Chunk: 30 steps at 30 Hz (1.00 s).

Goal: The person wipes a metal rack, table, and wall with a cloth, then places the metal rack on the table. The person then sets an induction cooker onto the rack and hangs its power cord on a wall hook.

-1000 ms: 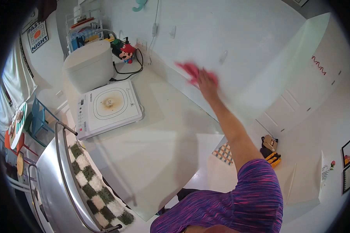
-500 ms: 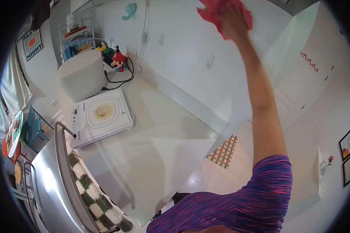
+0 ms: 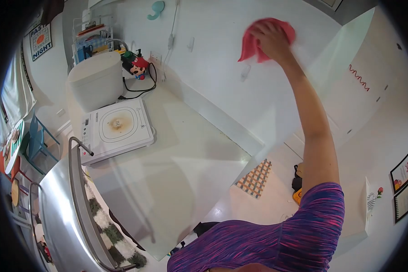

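Wiping of wall (image 3: 213, 63) apparently in hand. Pink cloth (image 3: 248, 44) pressed to it under right hand (image 3: 271, 38), fingers spread; whether pinched cannot be told. Left hand unseen. Flat pressure probably called for next.

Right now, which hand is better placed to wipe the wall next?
Likely the right hand: it's over the cloth, up at the wall. The left hand is out of view.
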{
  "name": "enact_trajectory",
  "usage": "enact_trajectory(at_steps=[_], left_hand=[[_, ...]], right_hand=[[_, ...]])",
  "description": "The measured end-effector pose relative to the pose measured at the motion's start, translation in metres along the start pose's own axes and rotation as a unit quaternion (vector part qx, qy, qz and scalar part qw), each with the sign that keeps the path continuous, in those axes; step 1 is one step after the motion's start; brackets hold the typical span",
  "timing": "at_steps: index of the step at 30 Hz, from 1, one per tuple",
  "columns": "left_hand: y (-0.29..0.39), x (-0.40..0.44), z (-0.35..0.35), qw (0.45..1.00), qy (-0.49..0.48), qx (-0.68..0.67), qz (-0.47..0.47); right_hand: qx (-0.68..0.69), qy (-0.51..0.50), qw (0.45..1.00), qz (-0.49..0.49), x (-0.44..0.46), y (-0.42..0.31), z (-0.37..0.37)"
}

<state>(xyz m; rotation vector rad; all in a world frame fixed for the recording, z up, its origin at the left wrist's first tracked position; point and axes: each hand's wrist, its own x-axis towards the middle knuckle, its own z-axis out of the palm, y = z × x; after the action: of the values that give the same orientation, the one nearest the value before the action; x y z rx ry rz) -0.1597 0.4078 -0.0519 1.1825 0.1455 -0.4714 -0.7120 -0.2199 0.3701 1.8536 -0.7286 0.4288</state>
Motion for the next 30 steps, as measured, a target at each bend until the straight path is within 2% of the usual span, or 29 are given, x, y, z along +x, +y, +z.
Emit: enact_trajectory(at_steps=[1,2,3,4,5,6,7,8,10,12,13,14,15,16,18,19,20,21,22,23,26,28,30], left_hand=[[-0.004,-0.01,0.008,0.984,0.026,0.129,0.119],[-0.007,-0.02,0.017,0.938,0.05,0.254,0.233],[-0.008,-0.03,0.027,0.861,0.069,0.372,0.34],[-0.008,-0.039,0.038,0.757,0.087,0.477,0.438],[0.001,-0.053,0.056,0.756,0.085,0.48,0.438],[0.016,-0.07,0.08,0.901,0.053,0.282,0.327],[0.026,-0.079,0.094,0.979,0.018,0.065,0.19],[0.029,-0.079,0.097,0.98,0.016,0.07,0.187],[0.035,-0.079,0.096,0.985,-0.073,-0.115,0.108],[0.033,-0.055,0.072,0.986,-0.054,-0.125,0.095],[0.03,-0.039,0.057,0.986,-0.034,-0.138,0.084],[0.029,-0.032,0.047,0.986,-0.013,-0.152,0.072],[0.04,-0.082,0.103,0.979,-0.002,-0.116,0.165],[0.048,-0.097,0.118,0.978,0.0,-0.12,0.168],[0.058,-0.111,0.128,0.98,0.036,-0.136,0.138],[0.058,-0.11,0.124,0.981,0.032,-0.136,0.136],[0.055,-0.106,0.116,0.981,0.022,-0.124,0.147],[0.052,-0.099,0.109,0.98,0.013,-0.109,0.163],[0.05,-0.092,0.1,0.979,0.005,-0.092,0.18],[0.045,-0.087,0.093,0.976,-0.001,-0.075,0.203],[0.032,-0.069,0.069,0.961,-0.017,-0.025,0.275],[0.019,-0.056,0.052,0.955,-0.016,-0.011,0.296],[0.002,-0.037,0.035,0.91,0.047,0.119,0.394]], right_hand=[[-0.002,-0.044,0.998,-0.051,0.005,0.0,0.025],[-0.005,-0.089,0.991,-0.101,0.007,-0.001,0.048],[-0.032,-0.225,0.969,-0.102,0.004,-0.022,0.034],[0.046,-0.21,0.977,-0.01,-0.01,-0.031,0.054],[0.036,-0.17,0.985,-0.004,-0.023,-0.036,0.052],[0.026,-0.131,0.991,0.0,-0.04,-0.043,0.046],[0.028,-0.138,0.99,-0.001,-0.061,-0.048,0.042],[0.019,-0.101,0.994,0.038,-0.085,-0.053,0.04],[-0.03,-0.048,0.994,0.091,-0.127,-0.079,0.031],[-0.111,-0.044,0.989,0.092,-0.176,-0.113,0.042],[-0.028,-0.04,0.987,0.153,-0.213,-0.135,0.071],[0.064,-0.018,0.983,0.172,-0.224,-0.159,0.063],[0.02,-0.124,0.976,0.175,-0.24,-0.183,0.051],[0.022,-0.118,0.977,0.175,-0.241,-0.182,0.054],[0.082,-0.306,0.946,0.062,-0.248,-0.172,0.065],[0.063,-0.487,0.856,0.158,-0.169,-0.16,-0.001],[0.03,-0.404,0.899,0.167,-0.156,-0.137,0.007],[0.051,-0.226,0.955,0.184,-0.152,-0.107,0.014],[0.027,-0.062,0.971,0.229,-0.129,-0.094,-0.005],[-0.007,0.019,0.975,0.22,-0.111,-0.084,-0.011],[-0.142,-0.016,0.979,0.146,-0.127,-0.1,0.043],[-0.112,0.006,0.969,0.22,-0.155,-0.145,0.094],[-0.086,-0.065,0.973,0.205,-0.184,-0.193,0.107]])
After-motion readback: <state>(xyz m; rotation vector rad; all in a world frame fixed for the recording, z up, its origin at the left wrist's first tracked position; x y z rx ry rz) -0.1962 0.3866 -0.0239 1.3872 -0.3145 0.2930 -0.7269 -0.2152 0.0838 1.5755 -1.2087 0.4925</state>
